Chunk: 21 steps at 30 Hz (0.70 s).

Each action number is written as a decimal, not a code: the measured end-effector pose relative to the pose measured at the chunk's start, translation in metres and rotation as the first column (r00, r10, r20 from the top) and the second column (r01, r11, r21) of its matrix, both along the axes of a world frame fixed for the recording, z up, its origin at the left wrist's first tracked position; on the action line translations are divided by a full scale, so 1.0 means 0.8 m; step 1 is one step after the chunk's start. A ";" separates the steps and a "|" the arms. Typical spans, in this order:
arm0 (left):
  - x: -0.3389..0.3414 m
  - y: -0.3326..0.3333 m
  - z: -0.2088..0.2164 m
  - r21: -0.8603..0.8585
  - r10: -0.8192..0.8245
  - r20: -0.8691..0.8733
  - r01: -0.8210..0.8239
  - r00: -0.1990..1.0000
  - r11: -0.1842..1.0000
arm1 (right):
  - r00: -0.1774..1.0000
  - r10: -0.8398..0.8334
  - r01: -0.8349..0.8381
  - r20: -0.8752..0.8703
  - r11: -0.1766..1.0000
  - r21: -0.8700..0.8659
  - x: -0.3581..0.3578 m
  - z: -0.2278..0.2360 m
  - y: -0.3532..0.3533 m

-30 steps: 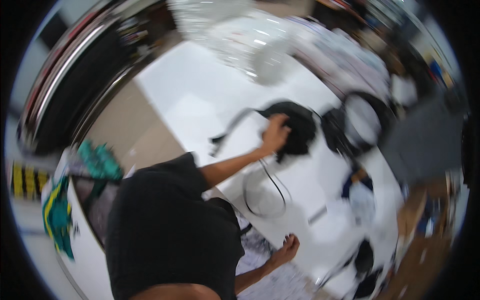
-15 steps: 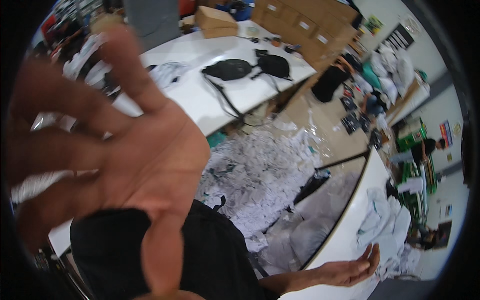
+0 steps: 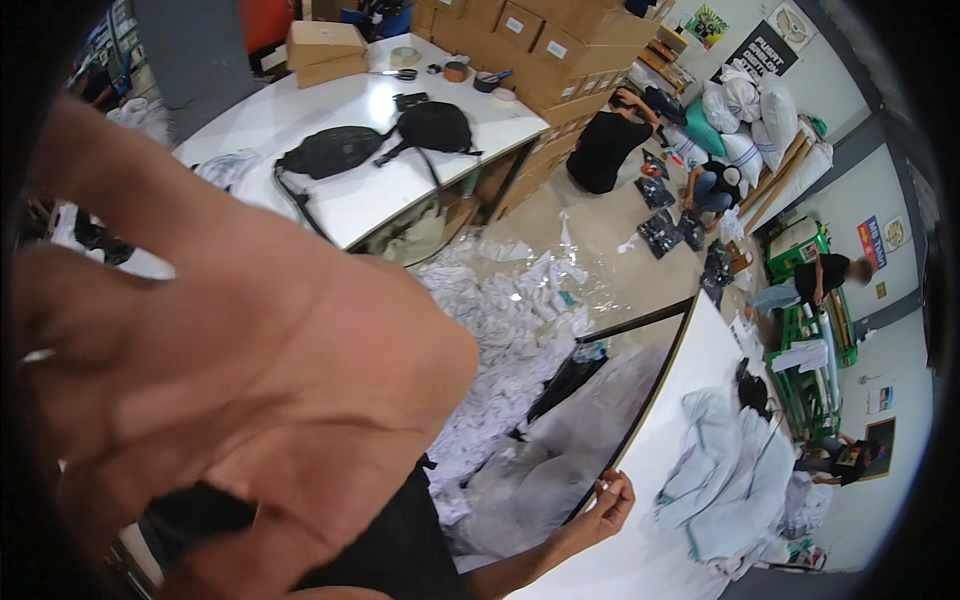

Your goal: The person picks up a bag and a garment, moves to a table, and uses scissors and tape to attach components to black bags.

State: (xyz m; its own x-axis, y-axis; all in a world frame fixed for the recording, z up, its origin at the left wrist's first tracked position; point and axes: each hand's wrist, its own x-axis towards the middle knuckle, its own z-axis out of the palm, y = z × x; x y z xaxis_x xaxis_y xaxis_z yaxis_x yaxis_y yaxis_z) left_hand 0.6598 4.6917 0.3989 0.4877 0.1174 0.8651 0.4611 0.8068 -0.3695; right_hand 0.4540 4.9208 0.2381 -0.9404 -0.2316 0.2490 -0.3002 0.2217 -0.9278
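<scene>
My left hand (image 3: 290,350) fills the left side of the head view, very close and partly blurred. Its palm shows, and its fingers spread toward the left edge with nothing visible in them. My right hand (image 3: 608,505) is over the near edge of the white table (image 3: 660,430) on the right. Those fingers are loosely bent, with a small gap by the thumb and no object that I can make out. Beyond it on the same table lies a heap of pale, sack-like cloth (image 3: 730,470).
White scraps (image 3: 520,350) and clear plastic bags (image 3: 530,490) fill the space between the tables. Two black waist bags (image 3: 335,150) lie on the far table (image 3: 240,120). Cardboard boxes (image 3: 500,50) are stacked behind. Several people sit or stand at the right; one (image 3: 600,150) sits on the floor.
My left hand has come closer and covers more of the view. My right hand has shifted left to the table edge, its fingers more bent. The whole view has turned toward the right.
</scene>
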 end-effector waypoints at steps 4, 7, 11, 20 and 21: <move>-0.173 -0.102 -0.032 0.130 -0.186 0.342 0.150 0.921 0.980 | 0.991 0.032 -0.039 0.129 0.998 0.052 -0.129 -0.018 -0.059; -0.341 -0.138 -0.115 0.411 -0.317 0.820 -0.106 0.477 0.905 | 0.980 -0.029 0.009 0.195 0.995 0.099 -0.212 0.000 -0.101; -0.472 -0.170 -0.304 0.292 -0.292 0.956 -0.176 0.029 0.940 | 0.987 -0.087 0.073 0.132 0.992 0.106 -0.315 0.003 -0.155; -0.664 -0.187 -0.388 0.245 -0.219 0.946 0.087 -0.237 0.966 | 0.933 -0.353 0.359 -0.075 0.927 0.103 -0.613 0.008 -0.159; -0.693 -0.181 -0.395 0.256 -0.228 0.943 0.092 -0.241 0.962 | 0.917 -0.394 0.399 -0.069 0.913 0.081 -0.669 -0.001 -0.144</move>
State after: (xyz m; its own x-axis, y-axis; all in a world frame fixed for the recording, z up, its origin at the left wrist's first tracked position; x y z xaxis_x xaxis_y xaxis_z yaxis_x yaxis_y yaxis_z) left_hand 0.1056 4.5467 0.0830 -0.9426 0.1301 0.3075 0.3197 0.6167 0.7193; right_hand -0.0813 4.8055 0.2371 -0.9465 0.1335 0.2938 -0.2157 0.4154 -0.8837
